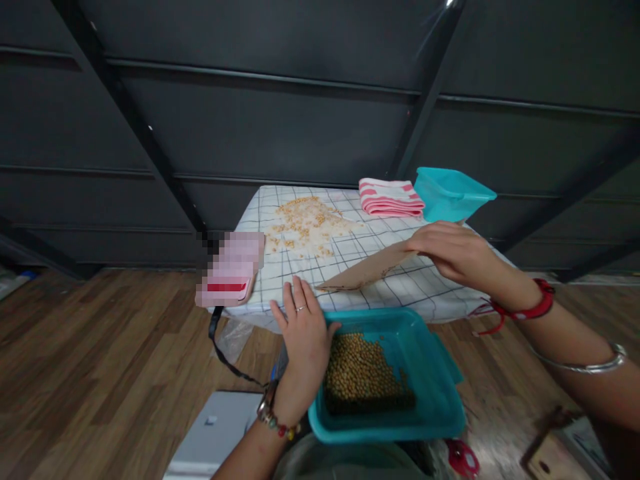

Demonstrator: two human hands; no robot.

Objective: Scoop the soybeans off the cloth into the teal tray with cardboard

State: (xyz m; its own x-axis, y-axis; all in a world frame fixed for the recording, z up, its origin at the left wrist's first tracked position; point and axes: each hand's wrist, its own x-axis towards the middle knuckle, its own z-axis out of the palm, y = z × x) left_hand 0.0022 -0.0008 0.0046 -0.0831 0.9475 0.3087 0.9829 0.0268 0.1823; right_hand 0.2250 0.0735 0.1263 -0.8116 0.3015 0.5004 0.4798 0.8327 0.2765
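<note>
Pixelation blurs the pink case (pixel 233 267). The bottom edge crops the grey box (pixel 215 423) and left forearm (pixel 257 450).

A dark panelled wall (pixel 280 127) over a wood-plank floor (pixel 135 320), with a cloth-covered table (pixel 383 233) against it.
The wall fills the far side from left to right, divided by thin horizontal rails (pixel 265 79) and dark posts (pixel 424 103) that look slanted in this wide view; a small bright glint sits high on the right-hand post. Brown planks in mixed tones show left and right of the table, whose white covering carries a grid of dark lines. At near left stands a pale grey flat-topped object (pixel 213 430).
</note>
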